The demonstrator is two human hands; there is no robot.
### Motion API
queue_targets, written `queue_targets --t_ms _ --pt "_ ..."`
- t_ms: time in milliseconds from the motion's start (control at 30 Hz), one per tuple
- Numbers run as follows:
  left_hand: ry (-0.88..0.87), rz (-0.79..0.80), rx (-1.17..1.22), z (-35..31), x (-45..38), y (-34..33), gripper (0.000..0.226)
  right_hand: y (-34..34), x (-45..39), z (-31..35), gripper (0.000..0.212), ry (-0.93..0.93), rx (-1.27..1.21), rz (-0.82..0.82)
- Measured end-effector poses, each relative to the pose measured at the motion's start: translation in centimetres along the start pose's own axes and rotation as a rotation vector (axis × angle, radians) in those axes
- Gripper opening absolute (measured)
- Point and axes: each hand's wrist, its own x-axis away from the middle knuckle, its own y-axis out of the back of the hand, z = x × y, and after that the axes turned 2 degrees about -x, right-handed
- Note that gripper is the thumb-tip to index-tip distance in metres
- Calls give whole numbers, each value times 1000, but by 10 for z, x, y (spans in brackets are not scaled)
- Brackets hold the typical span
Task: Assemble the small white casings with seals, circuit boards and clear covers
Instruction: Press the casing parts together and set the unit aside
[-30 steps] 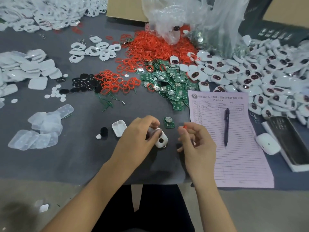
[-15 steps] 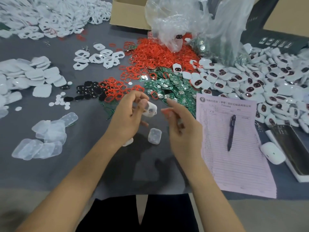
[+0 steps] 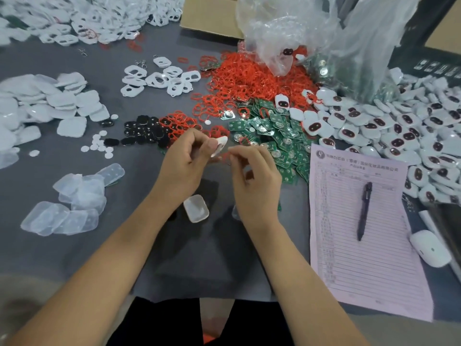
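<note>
My left hand (image 3: pixel 185 161) pinches a small white casing (image 3: pixel 219 146) above the grey table, tilted on edge. My right hand (image 3: pixel 254 176) is beside it, fingertips pinching a thin red seal (image 3: pixel 225 156) held against the casing. A clear cover (image 3: pixel 196 208) lies on the table between my wrists. Red seals (image 3: pixel 249 78) are heaped at the back centre, green circuit boards (image 3: pixel 274 136) in front of them. Finished white casings with dark buttons (image 3: pixel 399 131) fill the right side.
Clear covers (image 3: pixel 74 203) lie at left, white backs (image 3: pixel 62 103) further left, white front frames (image 3: pixel 159 78) and black pads (image 3: pixel 144 132) behind my hands. A pink form (image 3: pixel 359 236) with a pen (image 3: pixel 364 211) lies at right, next to a white mouse (image 3: pixel 430 248). A plastic bag (image 3: pixel 311 33) stands behind.
My hands rose from the table and came together. The left hand lifted the white casing; the right hand brought a red seal to it. The clear cover now shows between my wrists.
</note>
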Motion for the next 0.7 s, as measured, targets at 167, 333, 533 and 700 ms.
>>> queue_targets --t_ms 167,333,533,700 --pt "-21 73 -38 -3 6 -5 26 1 2 1 12 -26 -13 -37" --pt "78 243 29 -5 9 -7 32 5 2 -4 17 -92 -71 -13" --pt "200 260 198 -5 5 -4 45 3 0 -2 21 -121 -84 47" --pt "271 292 391 -2 -1 2 66 5 1 -4 20 -165 -133 -37"
